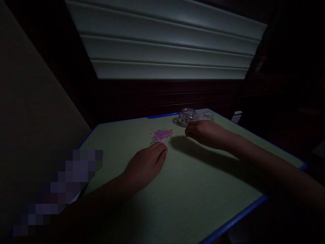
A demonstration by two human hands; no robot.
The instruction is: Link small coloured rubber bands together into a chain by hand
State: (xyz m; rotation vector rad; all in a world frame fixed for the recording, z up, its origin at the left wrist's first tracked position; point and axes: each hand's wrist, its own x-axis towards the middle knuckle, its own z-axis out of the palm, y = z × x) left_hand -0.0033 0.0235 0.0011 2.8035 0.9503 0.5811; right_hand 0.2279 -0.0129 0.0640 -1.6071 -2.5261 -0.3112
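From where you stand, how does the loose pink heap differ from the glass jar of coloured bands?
The loose pink heap lies flat and spread; the glass jar of coloured bands rises higher, its contents enclosed. The heap looks pink and purple, the jar mixed. The heap is nearer the person, the jar by the far edge. Both rest on the pale green tabletop.

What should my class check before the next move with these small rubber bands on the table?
Left hand beside the pink and purple rubber bands: ok, fingertips at the pile's edge.
Right hand empty: cannot tell, its curled fingers hide the palm.
Glass jar of mixed-colour bands upright: ok.
Single bands in the pile distinguishable: not ok, they blur together.
Light on the table: not ok, the scene is dim.
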